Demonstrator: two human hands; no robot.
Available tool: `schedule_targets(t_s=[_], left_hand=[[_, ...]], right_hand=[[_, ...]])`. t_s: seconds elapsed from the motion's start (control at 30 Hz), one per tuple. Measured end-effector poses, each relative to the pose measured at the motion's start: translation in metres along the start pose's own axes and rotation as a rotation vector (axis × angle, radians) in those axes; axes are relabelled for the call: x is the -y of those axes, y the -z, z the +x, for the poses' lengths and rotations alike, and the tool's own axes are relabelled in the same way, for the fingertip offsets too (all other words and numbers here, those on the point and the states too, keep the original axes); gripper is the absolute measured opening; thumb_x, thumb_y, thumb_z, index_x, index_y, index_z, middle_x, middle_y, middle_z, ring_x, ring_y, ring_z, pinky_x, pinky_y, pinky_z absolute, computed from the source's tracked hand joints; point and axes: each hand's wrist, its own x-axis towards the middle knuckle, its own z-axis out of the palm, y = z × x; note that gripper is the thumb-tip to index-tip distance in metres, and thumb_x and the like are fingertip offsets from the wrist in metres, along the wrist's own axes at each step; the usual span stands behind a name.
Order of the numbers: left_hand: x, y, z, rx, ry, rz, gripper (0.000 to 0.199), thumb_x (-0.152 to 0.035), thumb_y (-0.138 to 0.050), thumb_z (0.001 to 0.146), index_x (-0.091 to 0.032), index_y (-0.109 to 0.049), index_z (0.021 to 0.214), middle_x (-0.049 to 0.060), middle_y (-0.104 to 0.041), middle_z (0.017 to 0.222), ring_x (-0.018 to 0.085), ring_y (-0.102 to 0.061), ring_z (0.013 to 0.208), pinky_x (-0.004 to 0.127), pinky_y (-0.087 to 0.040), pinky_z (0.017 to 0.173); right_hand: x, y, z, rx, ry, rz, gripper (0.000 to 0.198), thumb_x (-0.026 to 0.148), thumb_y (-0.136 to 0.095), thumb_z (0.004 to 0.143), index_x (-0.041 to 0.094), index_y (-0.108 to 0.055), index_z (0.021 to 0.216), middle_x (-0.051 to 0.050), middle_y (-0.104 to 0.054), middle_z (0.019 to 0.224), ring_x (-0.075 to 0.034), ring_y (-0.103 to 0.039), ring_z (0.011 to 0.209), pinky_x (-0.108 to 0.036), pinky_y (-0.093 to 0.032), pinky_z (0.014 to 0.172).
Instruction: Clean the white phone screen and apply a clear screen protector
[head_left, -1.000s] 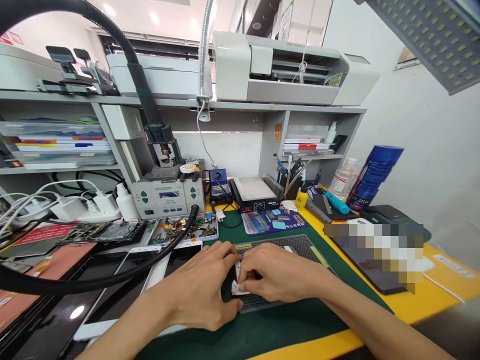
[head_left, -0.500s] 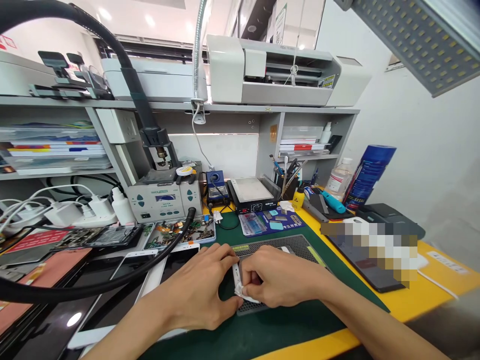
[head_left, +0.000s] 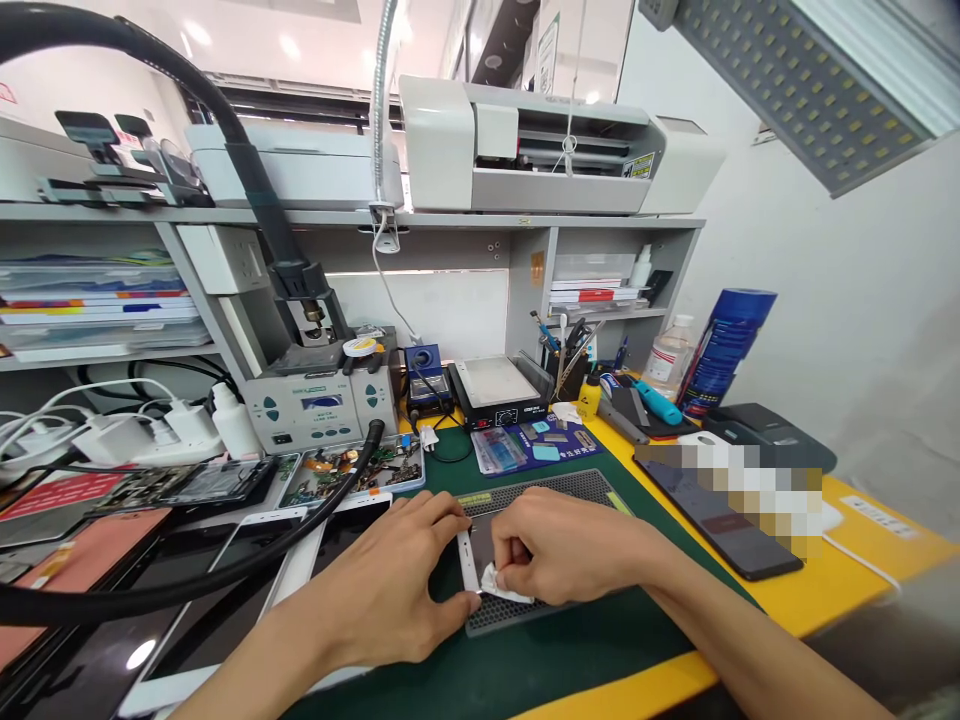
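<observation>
A white-framed phone (head_left: 466, 562) lies on the grey perforated pad (head_left: 499, 618) in front of me, most of it hidden behind my hands. My left hand (head_left: 409, 570) grips its left end, fingers at the far corner and thumb at the near one. In my right hand (head_left: 559, 545), curled fingers pinch a crumpled white tissue (head_left: 491, 583). The tissue presses on the phone near its close edge, just right of my left thumb. How far the phone extends under my right hand cannot be seen.
Left of my hands lie several phones and a thick black hose (head_left: 300, 540). Behind them are a tray of small parts (head_left: 352, 470) and a rework station (head_left: 322, 405). A heating plate (head_left: 499, 390) stands at the back. A dark phone (head_left: 709, 510) lies at right on the yellow tabletop (head_left: 832, 580).
My right hand has drawn the tissue slightly right, away from the phone's left end. My left hand keeps its grip on the phone. The whole view has shifted a little.
</observation>
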Motion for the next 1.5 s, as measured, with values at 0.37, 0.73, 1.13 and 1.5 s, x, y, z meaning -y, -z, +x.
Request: schedule_targets(t_s=[0.37, 0.73, 1.13, 1.5], left_hand=[[-0.004, 0.002, 0.0, 0.018, 0.024, -0.017, 0.05, -0.045, -0.06, 0.082, -0.024, -0.056, 0.128, 0.007, -0.057, 0.119, 0.029, -0.054, 0.109, 0.041, -0.045, 0.097], [-0.003, 0.001, 0.002, 0.026, 0.034, -0.029, 0.052, -0.045, -0.061, 0.082, -0.025, -0.055, 0.129, 0.007, -0.056, 0.122, 0.029, -0.053, 0.11, 0.042, -0.044, 0.098], [-0.003, 0.0, 0.002, -0.022, 0.019, -0.047, 0.05, -0.044, -0.062, 0.081, -0.025, -0.059, 0.127, 0.008, -0.059, 0.121, 0.029, -0.056, 0.109, 0.04, -0.046, 0.096], [-0.001, -0.002, 0.002, -0.025, 0.012, -0.054, 0.047, -0.045, -0.061, 0.083, -0.027, -0.058, 0.126, 0.007, -0.058, 0.125, 0.029, -0.056, 0.112, 0.041, -0.047, 0.096]], right_hand=[[-0.007, 0.011, -0.017, -0.01, -0.109, -0.039, 0.013, 0.019, -0.06, 0.074, 0.018, -0.058, 0.062, 0.005, -0.061, 0.059, -0.008, -0.05, 0.053, -0.017, -0.031, 0.047], [-0.023, 0.015, -0.033, -0.011, -0.202, 0.009, 0.012, 0.027, -0.063, 0.077, 0.018, -0.061, 0.068, 0.004, -0.065, 0.064, -0.009, -0.054, 0.056, -0.018, -0.031, 0.045], [-0.027, 0.018, -0.041, -0.006, -0.235, 0.036, 0.013, 0.029, -0.064, 0.078, 0.017, -0.066, 0.075, 0.0, -0.068, 0.072, -0.012, -0.059, 0.064, -0.02, -0.034, 0.049], [-0.036, 0.02, -0.049, -0.006, -0.239, 0.071, 0.012, 0.028, -0.065, 0.078, 0.017, -0.066, 0.073, 0.001, -0.068, 0.072, -0.012, -0.059, 0.063, -0.019, -0.037, 0.05]])
